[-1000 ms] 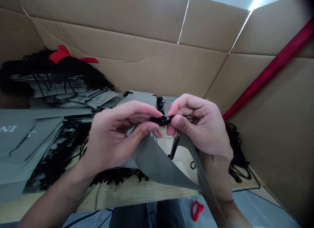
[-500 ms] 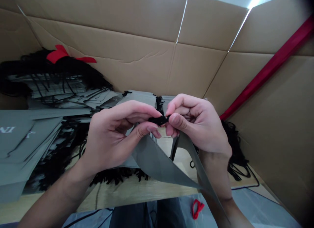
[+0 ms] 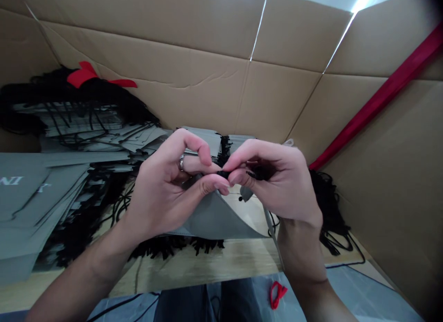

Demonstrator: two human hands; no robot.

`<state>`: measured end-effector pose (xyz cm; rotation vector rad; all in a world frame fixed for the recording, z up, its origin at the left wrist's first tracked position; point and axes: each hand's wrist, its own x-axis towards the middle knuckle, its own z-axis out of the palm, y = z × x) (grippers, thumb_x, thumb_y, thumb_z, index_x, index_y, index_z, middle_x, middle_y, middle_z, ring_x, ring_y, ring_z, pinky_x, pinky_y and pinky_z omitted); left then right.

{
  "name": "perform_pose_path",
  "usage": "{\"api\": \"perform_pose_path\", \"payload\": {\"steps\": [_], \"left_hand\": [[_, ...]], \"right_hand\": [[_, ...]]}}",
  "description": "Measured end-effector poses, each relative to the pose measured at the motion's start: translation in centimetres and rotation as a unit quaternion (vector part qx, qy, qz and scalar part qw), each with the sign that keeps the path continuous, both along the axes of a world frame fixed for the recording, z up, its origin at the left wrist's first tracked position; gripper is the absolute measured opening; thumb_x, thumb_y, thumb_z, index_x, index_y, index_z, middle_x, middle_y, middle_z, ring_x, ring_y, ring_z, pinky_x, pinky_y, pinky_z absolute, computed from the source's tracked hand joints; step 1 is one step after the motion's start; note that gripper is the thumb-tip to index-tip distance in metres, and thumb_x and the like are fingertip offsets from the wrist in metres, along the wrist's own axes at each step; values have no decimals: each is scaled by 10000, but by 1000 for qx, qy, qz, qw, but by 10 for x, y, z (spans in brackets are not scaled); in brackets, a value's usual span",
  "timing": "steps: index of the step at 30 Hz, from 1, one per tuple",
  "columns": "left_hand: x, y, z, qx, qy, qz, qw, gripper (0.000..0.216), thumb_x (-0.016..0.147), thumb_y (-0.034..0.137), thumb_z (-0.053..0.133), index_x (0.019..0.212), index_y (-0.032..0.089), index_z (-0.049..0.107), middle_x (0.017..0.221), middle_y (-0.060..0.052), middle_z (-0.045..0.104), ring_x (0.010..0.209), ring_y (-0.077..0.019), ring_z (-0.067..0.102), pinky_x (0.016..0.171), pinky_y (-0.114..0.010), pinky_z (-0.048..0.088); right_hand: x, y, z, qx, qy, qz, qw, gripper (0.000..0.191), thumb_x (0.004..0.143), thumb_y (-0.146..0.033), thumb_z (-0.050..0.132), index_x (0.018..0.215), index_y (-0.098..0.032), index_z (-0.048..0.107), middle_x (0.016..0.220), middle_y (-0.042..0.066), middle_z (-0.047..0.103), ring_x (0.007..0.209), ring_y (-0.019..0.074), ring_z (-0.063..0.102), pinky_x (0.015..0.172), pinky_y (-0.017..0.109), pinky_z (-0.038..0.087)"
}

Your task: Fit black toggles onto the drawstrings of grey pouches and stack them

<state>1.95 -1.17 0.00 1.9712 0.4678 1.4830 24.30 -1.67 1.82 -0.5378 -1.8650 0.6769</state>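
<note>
Since the earlier frame your hands have closed together and the bag [image 3: 214, 216] sags flatter. Your left hand [image 3: 169, 193] and right hand [image 3: 273, 186] both pinch the cord [image 3: 224, 174] at centre, just above the bag. Ease either pinch and it may slip free. Those loose cords [image 3: 328, 211] at 3 o'clock could snag your wrist; stacked bags [image 3: 31, 193] crowd 9 o'clock.

Dim, even light; bright glare at the upper right, edges bowed, the corners darkened.

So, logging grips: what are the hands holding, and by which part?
Left hand and right hand pinch a black cord at the top edge of the grey bag.
</note>
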Motion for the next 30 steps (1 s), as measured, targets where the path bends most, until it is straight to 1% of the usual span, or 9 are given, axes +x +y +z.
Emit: {"api": "perform_pose_path", "payload": {"steps": [1,4,7,11,14,17,20,26,30], "left_hand": [[-1,1,1,-3,8,-1,1000,272,1028,263,874,1085,276,609,829,59,863,710,-160,859,693,-232,706],[-4,4,3,10,79,15,997,166,1053,272,828,1155,237,702,891,14,867,746,-166,848,682,-243,671],[-8,6,5,73,157,74,982,83,1093,268,745,1061,209,792,859,4,834,710,-136,767,607,-236,552],[-8,7,4,150,202,110,962,245,1129,195,628,912,192,742,734,30,705,622,-101,604,590,-243,441],[-5,4,2,205,220,144,943,251,1127,157,587,898,182,686,691,43,615,586,-95,536,566,-240,397],[0,3,-1,256,240,189,917,191,1117,130,563,983,171,693,789,12,698,646,-116,607,608,-250,436],[1,4,-3,270,254,209,905,176,1112,110,556,1028,159,703,861,-16,752,688,-130,646,657,-260,477],[-2,9,-2,244,202,237,918,203,1113,140,605,955,191,721,776,8,715,666,-130,621,622,-271,437],[0,11,-4,235,216,231,919,188,1120,149,592,1002,200,729,820,3,743,682,-133,627,623,-278,435]], "right_hand": [[-1,0,-1,8,-1,-12,1000,111,975,-208,930,1010,-244,831,866,-18,796,720,126,726,666,245,615],[-1,0,-1,21,-1,-54,998,125,1009,-153,870,952,-241,801,874,-10,809,737,134,733,679,255,621],[1,1,0,35,-8,-61,998,107,996,-216,906,1001,-238,801,898,-7,790,776,141,724,707,257,614],[1,3,-1,58,-42,-42,997,312,933,-425,979,1120,-237,815,931,2,774,763,146,686,684,267,585],[-1,4,-3,75,-57,-59,994,260,975,-441,938,1026,-220,810,904,4,789,702,131,666,669,269,559],[-2,5,-5,81,-72,-77,991,206,1002,-383,917,1021,-219,795,888,-5,782,701,128,650,700,269,559],[-2,6,-6,95,-84,-93,988,175,1004,-325,916,1030,-225,775,889,-14,764,737,133,648,736,267,566],[-3,7,-5,112,-97,-87,985,163,1040,-287,870,1160,-219,783,1025,11,809,811,145,683,815,283,582],[-4,9,-7,91,-77,-77,990,179,1021,-318,900,1089,-217,768,956,-8,779,788,132,682,781,266,566]]}}
